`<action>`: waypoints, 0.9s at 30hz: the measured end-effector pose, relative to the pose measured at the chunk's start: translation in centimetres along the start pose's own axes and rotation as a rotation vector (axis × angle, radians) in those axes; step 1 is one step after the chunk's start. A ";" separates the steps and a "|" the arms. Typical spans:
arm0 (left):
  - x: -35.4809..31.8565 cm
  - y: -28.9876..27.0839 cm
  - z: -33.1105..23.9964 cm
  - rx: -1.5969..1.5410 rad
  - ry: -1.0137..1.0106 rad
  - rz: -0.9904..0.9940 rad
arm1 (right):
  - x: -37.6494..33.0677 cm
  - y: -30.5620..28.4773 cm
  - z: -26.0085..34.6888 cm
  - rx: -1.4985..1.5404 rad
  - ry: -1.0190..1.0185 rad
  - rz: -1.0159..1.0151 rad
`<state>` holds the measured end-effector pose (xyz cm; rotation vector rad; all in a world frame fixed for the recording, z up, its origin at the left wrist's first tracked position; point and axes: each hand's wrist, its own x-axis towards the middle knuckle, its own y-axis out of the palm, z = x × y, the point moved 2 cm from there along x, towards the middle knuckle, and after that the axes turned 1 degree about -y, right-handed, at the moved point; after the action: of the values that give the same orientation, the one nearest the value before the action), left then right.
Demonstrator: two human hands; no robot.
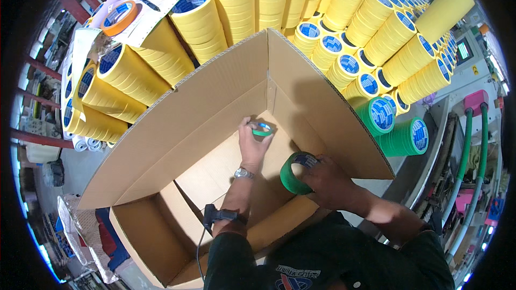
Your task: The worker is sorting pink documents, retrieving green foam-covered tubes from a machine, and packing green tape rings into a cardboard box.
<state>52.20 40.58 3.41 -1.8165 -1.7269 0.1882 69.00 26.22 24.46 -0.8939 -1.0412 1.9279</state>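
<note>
A large open cardboard box (pixel 215 113) stands before me, its tall flaps raised at the back. Deep inside it, my left hand (pixel 251 142) grips a single narrow green tape roll (pixel 263 130) near the far corner. Over the box's right side my right hand (pixel 330 182) is closed around a thicker green tape roll stack (pixel 291 174) with a blue-printed core. The fingers on the stack's far side are partly hidden. A watch (pixel 243 173) is on my left wrist, and a black strapped device (pixel 220 216) with a cable sits on that forearm.
Tall stacks of yellow tape rolls (pixel 234 8) crowd behind the box. Two green tape stacks (pixel 411 138) lie beyond its right flap. Papers (pixel 161 2), a pen (pixel 149 4) and an orange tape roll (pixel 119 18) rest on the left stacks. Green-sleeved bars (pixel 467 139) stand at right.
</note>
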 end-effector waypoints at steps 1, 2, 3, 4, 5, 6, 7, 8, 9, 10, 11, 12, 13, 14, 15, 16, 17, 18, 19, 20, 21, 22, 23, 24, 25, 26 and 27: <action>-0.2 0.8 0.6 0.029 0.025 -0.010 | 0.2 0.4 -0.1 -0.009 0.003 0.053; -0.6 1.2 1.3 0.030 0.021 -0.007 | 0.4 0.8 -0.3 -0.017 0.005 0.106; -1.4 2.1 1.5 0.177 0.114 0.087 | 0.2 1.4 -0.7 -0.013 0.014 0.112; -2.3 2.5 1.8 0.332 0.208 0.178 | 0.2 1.8 -1.0 0.011 0.016 0.080; -3.4 2.6 2.4 0.338 0.145 0.301 | 0.1 2.1 -1.3 0.036 0.017 0.046; -4.0 2.4 2.7 0.360 0.147 0.290 | 0.2 2.3 -1.4 0.045 0.019 0.048; -4.4 2.4 2.9 0.383 0.150 0.280 | 0.4 2.5 -1.6 0.054 0.030 0.043; -4.3 2.7 3.2 0.387 0.150 0.289 | 0.5 2.6 -1.8 0.062 0.042 0.036; -3.8 3.3 3.6 0.416 0.157 0.256 | 0.6 2.8 -1.9 0.070 0.048 0.034; -3.2 3.5 3.8 0.452 0.161 0.221 | 0.8 3.2 -1.9 0.064 0.045 0.046; -2.5 3.7 4.0 0.460 0.161 0.227 | 1.0 3.6 -1.9 0.057 0.042 0.057; -1.5 4.1 4.0 0.418 0.097 0.214 | 1.2 4.2 -2.3 0.065 0.049 0.056; -0.9 4.2 3.6 0.380 0.033 0.196 | 1.4 4.7 -2.6 -0.003 0.037 0.089; -0.8 4.1 3.1 0.353 -0.043 0.152 | 1.6 4.9 -2.8 -0.071 0.025 0.121; -0.7 4.0 2.1 0.351 -0.040 0.160 | 1.9 4.5 -3.0 -0.067 0.033 0.120; -0.7 3.3 0.6 0.252 -0.031 0.139 | 2.2 3.8 -2.9 -0.129 0.048 0.128; -0.6 2.6 -0.9 0.154 -0.024 0.117 | 2.1 3.5 -2.8 -0.193 0.061 0.137; -0.7 1.3 -2.1 -0.137 -0.097 0.289 | 1.9 3.9 -2.8 -0.189 0.064 0.133; -1.0 0.3 -2.7 -0.129 -0.104 0.307 | 1.9 5.2 -3.6 -0.204 0.047 0.070; -1.7 0.1 -3.2 -0.471 -0.314 0.619 | 1.8 6.2 -4.2 -0.218 0.032 0.006; -2.7 -0.4 -4.0 -0.819 -0.520 0.914 | 1.7 6.7 -4.2 -0.210 0.037 0.003; -3.5 -1.4 -4.5 -0.835 -0.504 0.953 | 1.8 6.8 -4.2 -0.186 0.041 -0.050; -4.2 -2.1 -5.1 -0.851 -0.489 0.993 | 1.8 6.8 -4.1 -0.162 0.048 -0.102; -4.3 -2.4 -5.9 -0.922 -0.533 0.972 | 2.0 6.7 -4.1 -0.157 0.052 -0.107; -4.7 -2.3 -5.8 -0.917 -0.534 0.980 | 2.1 6.7 -4.1 -0.111 0.077 -0.101; -5.0 -2.1 -5.4 -0.914 -0.455 0.928 | 2.2 6.7 -4.1 -0.065 0.103 -0.095; -4.9 -2.0 -5.6 -0.911 -0.377 0.870 | 2.3 6.1 -4.1 -0.061 0.107 -0.095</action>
<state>52.62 33.98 7.43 -3.3260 -1.1607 0.0904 69.63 27.28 16.84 -0.9533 -1.0647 1.7590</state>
